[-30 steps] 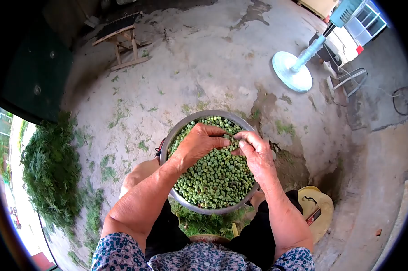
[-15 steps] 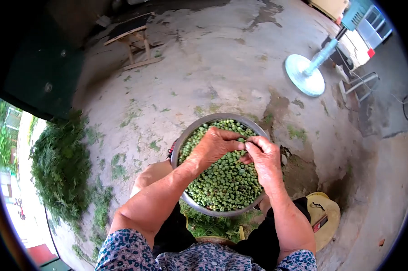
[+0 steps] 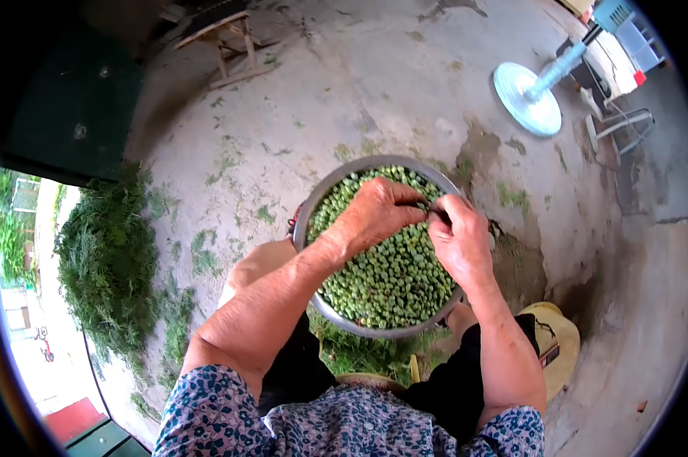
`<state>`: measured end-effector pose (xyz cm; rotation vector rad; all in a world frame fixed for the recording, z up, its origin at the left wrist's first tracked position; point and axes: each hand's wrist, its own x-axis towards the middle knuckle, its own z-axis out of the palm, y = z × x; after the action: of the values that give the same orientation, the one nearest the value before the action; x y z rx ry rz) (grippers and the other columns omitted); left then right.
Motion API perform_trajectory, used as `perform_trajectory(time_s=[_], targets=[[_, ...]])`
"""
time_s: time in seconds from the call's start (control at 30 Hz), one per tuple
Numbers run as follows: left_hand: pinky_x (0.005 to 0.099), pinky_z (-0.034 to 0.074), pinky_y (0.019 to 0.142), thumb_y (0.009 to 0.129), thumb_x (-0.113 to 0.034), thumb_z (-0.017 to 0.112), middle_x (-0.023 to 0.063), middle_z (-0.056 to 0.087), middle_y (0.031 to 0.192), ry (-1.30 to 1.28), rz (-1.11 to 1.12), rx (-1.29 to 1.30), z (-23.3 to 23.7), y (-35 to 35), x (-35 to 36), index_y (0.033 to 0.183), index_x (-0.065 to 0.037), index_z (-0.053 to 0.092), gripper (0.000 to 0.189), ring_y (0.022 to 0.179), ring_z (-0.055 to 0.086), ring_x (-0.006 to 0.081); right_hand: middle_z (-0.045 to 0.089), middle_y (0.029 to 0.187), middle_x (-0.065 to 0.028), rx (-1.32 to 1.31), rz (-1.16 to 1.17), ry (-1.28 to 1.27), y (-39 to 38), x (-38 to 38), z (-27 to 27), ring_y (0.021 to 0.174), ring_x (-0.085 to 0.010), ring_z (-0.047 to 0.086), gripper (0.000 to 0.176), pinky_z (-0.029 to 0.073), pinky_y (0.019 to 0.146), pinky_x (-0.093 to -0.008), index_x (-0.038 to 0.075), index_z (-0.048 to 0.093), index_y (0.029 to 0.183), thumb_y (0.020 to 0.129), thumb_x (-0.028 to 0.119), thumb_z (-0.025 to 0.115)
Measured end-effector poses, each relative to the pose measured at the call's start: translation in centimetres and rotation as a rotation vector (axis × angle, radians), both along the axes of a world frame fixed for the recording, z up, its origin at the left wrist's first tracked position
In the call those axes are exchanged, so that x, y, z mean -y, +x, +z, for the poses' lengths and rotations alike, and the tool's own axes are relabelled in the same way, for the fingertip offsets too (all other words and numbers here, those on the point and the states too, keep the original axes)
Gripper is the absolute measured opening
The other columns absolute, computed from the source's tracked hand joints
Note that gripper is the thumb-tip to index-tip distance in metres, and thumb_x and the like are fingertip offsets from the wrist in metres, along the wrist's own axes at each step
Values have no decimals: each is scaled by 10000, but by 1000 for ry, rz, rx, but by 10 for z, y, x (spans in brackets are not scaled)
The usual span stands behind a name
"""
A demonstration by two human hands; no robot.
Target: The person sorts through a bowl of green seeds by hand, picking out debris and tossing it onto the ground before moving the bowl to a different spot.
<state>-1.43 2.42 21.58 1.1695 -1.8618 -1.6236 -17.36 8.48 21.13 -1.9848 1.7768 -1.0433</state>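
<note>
A round metal basin (image 3: pixel 306 293) sits at my lap, filled with small, round green cones or fruits (image 3: pixel 386 289). Over its far right part both of my hands meet, fingertips nearly touching. My left hand (image 3: pixel 376 212) is closed, its thumb and forefinger pinched together and pointing right. Curled just beside it is my right hand (image 3: pixel 463 238), thumb against the bent forefinger. Whatever small thing lies between the fingertips is too dark and small to make out.
Cut green foliage (image 3: pixel 104 266) is heaped at the left, with more sprigs (image 3: pixel 359 350) below the basin. A light-blue fan base (image 3: pixel 523 103) stands far right. A wooden stand (image 3: pixel 237 53) is behind left. A yellowish stool (image 3: pixel 565 346) holds a small device at my right.
Both hands and the basin appear higher in view as the camera tilts. A small green piece seen between my fingertips earlier no longer shows clearly; my right fingers have curled in more.
</note>
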Motion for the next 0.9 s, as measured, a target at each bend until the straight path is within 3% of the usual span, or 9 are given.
perform_trajectory(time_s=[0.1, 0.17, 0.23, 0.3, 0.37, 0.47, 0.6, 0.8, 0.9], targets=[[308, 520, 721, 712, -79, 615, 160, 680, 839, -207, 90, 92, -2, 0, -1, 954, -19, 681, 258, 747, 665, 207, 562, 775, -171, -164, -46, 9, -15, 0, 2, 584, -370, 559, 109, 452, 532, -437, 28, 490, 807, 751, -2, 578], [316, 518, 745, 701, -55, 590, 162, 678, 862, -152, 94, 88, -6, 1, 1, 986, -31, 672, 298, 777, 667, 228, 608, 753, -131, -147, -124, 96, -37, 2, 6, 563, -261, 593, 88, 502, 511, -379, 55, 531, 811, 784, 13, 603], [284, 511, 771, 723, -54, 608, 117, 685, 914, -123, 60, 179, -11, 3, 5, 1044, -35, 660, 326, 841, 639, 163, 622, 716, -140, -269, -171, 54, -71, 3, 8, 587, -254, 613, 71, 516, 527, -374, 49, 548, 808, 786, 21, 609], [286, 503, 735, 730, -52, 577, 100, 675, 864, -136, 77, 186, -13, 3, 5, 1037, -33, 660, 318, 784, 619, 150, 616, 681, -165, -181, -401, 242, -109, 3, -2, 603, -300, 620, 58, 508, 542, -374, 28, 559, 828, 785, 4, 591], [287, 500, 726, 725, -48, 566, 99, 669, 845, -118, 86, 195, -16, 4, 6, 1033, -30, 659, 322, 765, 611, 148, 617, 761, -200, -244, -498, 219, -152, 0, -13, 685, -344, 626, 126, 505, 604, -383, 27, 584, 904, 781, 0, 586], [332, 493, 787, 720, -82, 553, 154, 666, 920, -252, 48, 279, -19, 6, 8, 1041, -13, 645, 341, 852, 634, 237, 622, 885, -193, -548, -603, 28, -192, -12, -16, 813, -348, 621, 173, 494, 681, -407, 54, 616, 953, 784, 32, 589], [360, 469, 862, 731, -126, 546, 192, 640, 1037, -280, 25, 332, -14, 7, 10, 1056, -5, 635, 358, 970, 612, 306, 615, 1001, -135, -571, -821, 390, -195, -21, -2, 921, -341, 594, 165, 476, 748, -423, 82, 638, 943, 785, 99, 593], [356, 477, 831, 735, -174, 561, 191, 644, 1016, -288, 15, 346, -17, 8, 11, 1050, -2, 638, 367, 931, 622, 298, 630, 1006, -139, -502, -631, 186, -203, -21, -19, 915, -320, 608, 185, 489, 757, -384, 79, 640, 987, 813, 135, 615], [358, 485, 802, 732, -186, 561, 191, 653, 979, -317, 22, 320, -15, 11, 13, 1045, -1, 640, 372, 892, 633, 291, 639, 1000, -143, -324, -501, 339, -166, -11, -16, 903, -284, 624, 206, 495, 763, -352, 74, 635, 1010, 812, 131, 628]])
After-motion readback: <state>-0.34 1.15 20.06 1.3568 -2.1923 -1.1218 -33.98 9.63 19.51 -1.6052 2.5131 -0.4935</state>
